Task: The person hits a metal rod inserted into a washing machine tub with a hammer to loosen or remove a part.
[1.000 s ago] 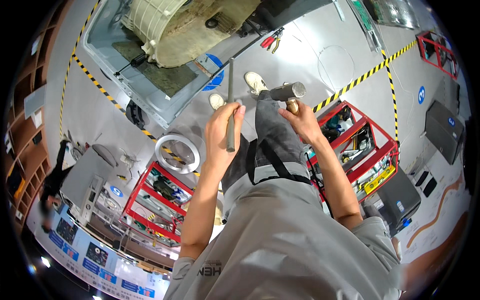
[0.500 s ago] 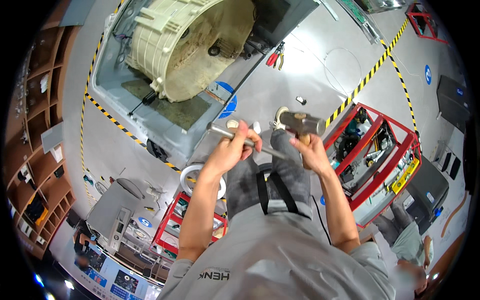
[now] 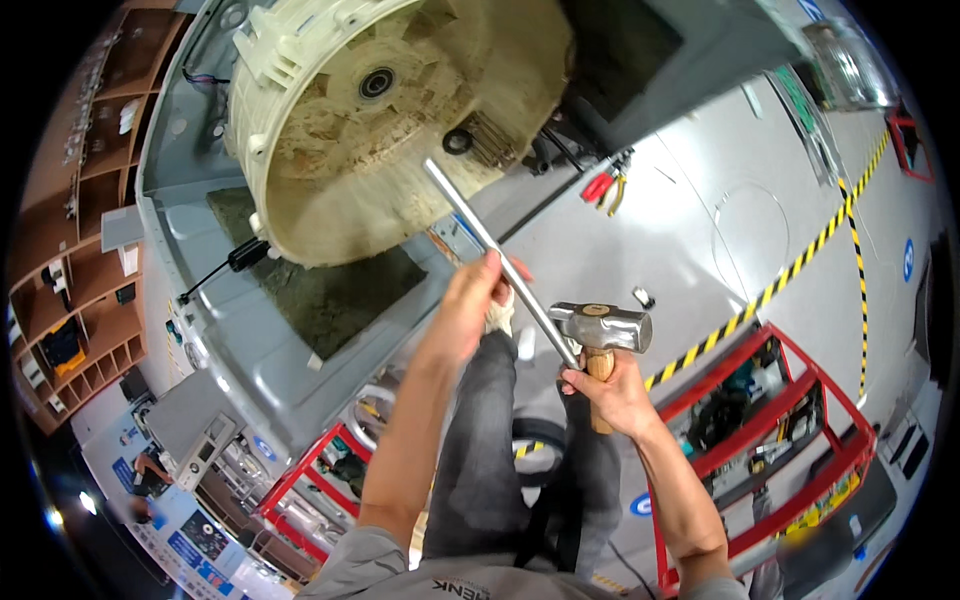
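Observation:
A long silvery metal rod (image 3: 470,216) slants across in front of me, and my left hand (image 3: 478,296) is closed round its middle. Its far end points toward the inside of the cream washing-machine tub (image 3: 350,175), apart from the tub wall as far as I can judge. My right hand (image 3: 618,393) grips a hammer (image 3: 603,326) by its wooden handle, head up. The rod's near end lies at my right fingertips, beside the hammer head. A dark round bearing (image 3: 376,83) shows in the tub's back wall.
The tub lies inside a grey machine cabinet (image 3: 230,350). Pliers with red handles (image 3: 600,186) lie on the floor beyond. To my right stands a red-framed tool cart (image 3: 770,440), another red cart (image 3: 310,490) at lower left. Yellow-black tape (image 3: 790,270) marks the floor.
I have come closer to the tub. The rod has swung so that its far end points up toward the tub, and its near end now meets my right hand.

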The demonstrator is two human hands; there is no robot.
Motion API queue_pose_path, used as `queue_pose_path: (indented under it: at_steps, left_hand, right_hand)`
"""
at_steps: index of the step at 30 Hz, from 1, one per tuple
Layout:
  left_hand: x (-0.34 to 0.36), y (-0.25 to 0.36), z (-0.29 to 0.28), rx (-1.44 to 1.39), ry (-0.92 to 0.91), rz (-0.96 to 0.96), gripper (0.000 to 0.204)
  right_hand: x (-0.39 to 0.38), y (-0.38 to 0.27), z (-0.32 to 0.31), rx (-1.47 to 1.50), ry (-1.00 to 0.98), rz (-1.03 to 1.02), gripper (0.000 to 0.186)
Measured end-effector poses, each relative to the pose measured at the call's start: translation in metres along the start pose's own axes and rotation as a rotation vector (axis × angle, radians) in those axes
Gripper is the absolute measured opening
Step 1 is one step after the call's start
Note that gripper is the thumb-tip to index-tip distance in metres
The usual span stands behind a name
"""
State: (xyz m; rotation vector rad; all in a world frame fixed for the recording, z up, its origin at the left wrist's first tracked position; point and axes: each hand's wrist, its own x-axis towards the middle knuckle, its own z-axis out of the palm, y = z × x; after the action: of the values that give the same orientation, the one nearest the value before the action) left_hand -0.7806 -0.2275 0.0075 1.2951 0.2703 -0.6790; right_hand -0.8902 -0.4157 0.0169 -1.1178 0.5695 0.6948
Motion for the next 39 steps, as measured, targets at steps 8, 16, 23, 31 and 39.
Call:
queue_pose_path:
  at_steps: [8, 16, 23, 31, 39]
  left_hand:
    - [0.093, -0.076, -0.058, -0.103, 0.200, 0.219, 0.039]
    - [0.176, -0.075, -0.115, -1.052, -0.139, 0.293, 0.039]
    - [0.188, -0.072, -0.101, -0.957, -0.161, 0.464, 0.038]
    - [0.191, -0.062, -0.107, -1.071, -0.319, 0.498, 0.039]
    - [0.202, -0.062, -0.114, -1.124, -0.355, 0.471, 0.041]
  right_hand:
    - [0.163, 0.030, 0.024, -0.023, -0.107, -0.092, 0.023]
    - [0.238, 0.012, 0.008, 0.013, -0.079, -0.658, 0.039]
    - [0.258, 0.025, -0.007, 0.053, 0.058, -0.726, 0.028]
    - [0.267, 0.030, -0.014, 0.007, 0.128, -0.810, 0.023]
    - [0.273, 0.033, -0.015, -0.048, 0.126, -0.816, 0.023]
